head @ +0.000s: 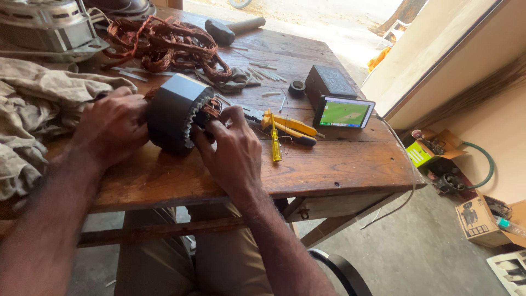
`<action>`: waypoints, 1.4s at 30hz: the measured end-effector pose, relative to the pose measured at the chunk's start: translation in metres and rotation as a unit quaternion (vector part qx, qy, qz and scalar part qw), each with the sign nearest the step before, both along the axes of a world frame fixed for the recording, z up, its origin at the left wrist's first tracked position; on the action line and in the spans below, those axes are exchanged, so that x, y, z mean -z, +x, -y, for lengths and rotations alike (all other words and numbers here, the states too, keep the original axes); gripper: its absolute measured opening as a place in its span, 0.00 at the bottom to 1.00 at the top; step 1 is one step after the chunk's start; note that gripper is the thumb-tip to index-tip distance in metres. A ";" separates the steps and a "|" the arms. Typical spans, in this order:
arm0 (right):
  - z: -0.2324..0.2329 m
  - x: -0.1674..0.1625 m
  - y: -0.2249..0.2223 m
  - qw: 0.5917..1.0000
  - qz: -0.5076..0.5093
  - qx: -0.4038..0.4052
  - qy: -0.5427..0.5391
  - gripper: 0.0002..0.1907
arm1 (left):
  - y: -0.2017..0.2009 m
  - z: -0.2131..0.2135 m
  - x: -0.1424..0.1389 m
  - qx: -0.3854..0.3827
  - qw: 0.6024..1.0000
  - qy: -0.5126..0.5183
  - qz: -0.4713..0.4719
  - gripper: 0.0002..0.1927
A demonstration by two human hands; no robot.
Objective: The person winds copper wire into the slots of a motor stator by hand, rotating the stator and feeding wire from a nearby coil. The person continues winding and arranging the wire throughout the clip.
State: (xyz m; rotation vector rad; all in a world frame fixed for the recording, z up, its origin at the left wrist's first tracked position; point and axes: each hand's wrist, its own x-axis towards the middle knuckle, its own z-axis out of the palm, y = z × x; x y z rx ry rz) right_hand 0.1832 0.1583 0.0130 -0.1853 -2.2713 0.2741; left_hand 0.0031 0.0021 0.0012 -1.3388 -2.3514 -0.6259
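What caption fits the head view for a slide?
Both hands, left hand and right hand, grip a dark grey slotted motor stator on a worn wooden table.

On the tabletop (339,164) the stator core (175,112) sits between your left hand (112,126) and right hand (233,151) — a cloth (38,104) left of it, tangled wire (164,44) behind. Right of your fingers (219,123) lie a screwdriver (274,140) and pliers (290,129), then a phone (344,112) leaning on a small box (329,82) — a hammer (233,28) at the far edge
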 end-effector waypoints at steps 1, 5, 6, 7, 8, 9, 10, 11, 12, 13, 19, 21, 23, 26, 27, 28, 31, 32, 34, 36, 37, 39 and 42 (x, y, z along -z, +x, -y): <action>0.000 0.000 0.000 1.000 -0.002 -0.003 -0.003 0.13 | 0.000 0.000 0.000 -0.002 1.000 -0.001 0.004 0.25; 0.001 0.000 0.000 1.000 -0.013 -0.010 -0.005 0.13 | -0.002 0.001 0.005 0.001 1.000 0.002 0.007 0.17; 0.001 0.000 0.000 1.000 -0.018 -0.009 -0.002 0.13 | -0.003 0.002 0.006 0.005 1.000 0.006 0.004 0.15; 0.001 0.000 0.000 1.000 -0.013 -0.007 -0.006 0.13 | -0.004 0.002 0.007 -0.003 1.000 -0.003 0.009 0.13; 0.001 0.000 0.000 1.000 -0.007 -0.006 -0.010 0.13 | -0.004 0.002 0.009 -0.011 1.000 -0.012 0.014 0.12; 0.001 0.000 0.000 1.000 -0.003 -0.004 -0.015 0.13 | -0.005 0.002 0.010 -0.019 0.999 -0.021 0.020 0.11; 0.001 0.000 0.000 1.000 -0.007 -0.004 -0.012 0.13 | -0.006 0.002 0.011 -0.013 1.000 -0.018 0.009 0.10; 0.001 0.000 0.000 1.000 -0.012 -0.004 -0.010 0.13 | -0.006 0.002 0.011 -0.008 1.000 -0.015 -0.003 0.09; 0.000 0.000 0.000 1.000 -0.017 -0.004 -0.008 0.13 | -0.007 0.002 0.011 -0.001 1.000 -0.013 -0.014 0.09; 0.000 0.001 0.000 1.000 -0.017 -0.001 -0.005 0.13 | -0.007 0.002 0.011 0.004 1.000 -0.014 -0.014 0.08; -0.002 0.003 -0.002 1.000 -0.007 -0.003 0.005 0.13 | -0.005 0.003 0.009 -0.016 0.999 -0.040 -0.010 0.10; -0.002 0.003 -0.002 1.000 -0.010 -0.003 0.016 0.14 | -0.003 0.003 0.006 -0.037 0.997 -0.060 -0.034 0.16; -0.003 0.003 0.000 1.000 -0.012 -0.005 0.023 0.14 | -0.002 0.003 0.003 -0.030 0.994 -0.035 -0.099 0.12; -0.003 0.000 0.001 1.000 0.004 0.003 0.008 0.15 | 0.001 0.002 -0.002 -0.020 0.990 -0.032 -0.137 0.11; -0.002 -0.001 0.001 1.000 0.014 0.006 -0.004 0.15 | 0.002 0.002 -0.004 -0.019 0.990 -0.039 -0.138 0.12; -0.001 -0.002 0.002 1.000 -0.003 0.000 0.003 0.15 | 0.003 0.004 -0.005 -0.019 0.989 -0.028 -0.144 0.10; 0.003 -0.001 0.006 1.000 -0.027 -0.011 0.007 0.14 | 0.008 0.008 -0.005 -0.025 0.989 -0.048 -0.138 0.08; 0.003 -0.001 0.006 1.000 -0.029 -0.011 0.006 0.14 | 0.009 0.008 -0.006 -0.034 0.988 -0.082 -0.128 0.09; 0.004 -0.001 0.006 0.999 -0.033 -0.003 0.010 0.14 | 0.010 0.007 -0.006 -0.038 0.986 -0.109 -0.121 0.10; 0.004 0.001 0.006 0.999 -0.030 0.008 0.018 0.14 | 0.010 0.006 -0.005 -0.030 0.988 -0.098 -0.116 0.16; 0.003 0.001 0.006 0.999 -0.034 -0.002 0.031 0.13 | 0.010 0.006 -0.005 -0.031 0.987 -0.100 -0.119 0.17; 0.002 0.002 0.005 0.997 -0.039 -0.024 0.055 0.12 | 0.010 0.005 -0.005 -0.034 0.986 -0.106 -0.123 0.20; 0.000 0.003 0.003 0.989 -0.015 -0.016 0.148 0.08 | 0.010 0.006 -0.005 -0.018 0.987 -0.081 -0.135 0.20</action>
